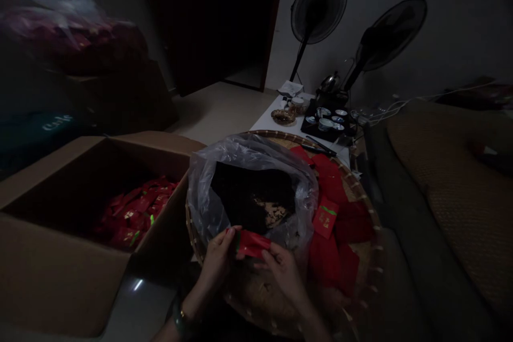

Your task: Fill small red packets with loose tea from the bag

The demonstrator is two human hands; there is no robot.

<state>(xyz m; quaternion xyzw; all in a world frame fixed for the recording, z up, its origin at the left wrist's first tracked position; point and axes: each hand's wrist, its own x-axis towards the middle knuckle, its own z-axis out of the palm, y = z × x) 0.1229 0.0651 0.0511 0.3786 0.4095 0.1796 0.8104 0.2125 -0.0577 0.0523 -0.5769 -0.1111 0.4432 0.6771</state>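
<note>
Red packet (253, 244) held in the air over the near side of a clear plastic bag (203, 192), between both hands. Long axis runs left to right across the person's front, right end slightly lower and nearer; green strip (238, 241) at the left end. Left hand (219, 250) pinches that end, thumb on top; right hand (282, 267) grips the opposite end with thumb and fingers. Bag stands open in a round woven tray (355, 186), dark loose material (244, 187) inside. Flat red packets (326, 262) lie right of the bag. Open carton (60, 278), left of tray, contains piled red packets (138, 211).
</note>
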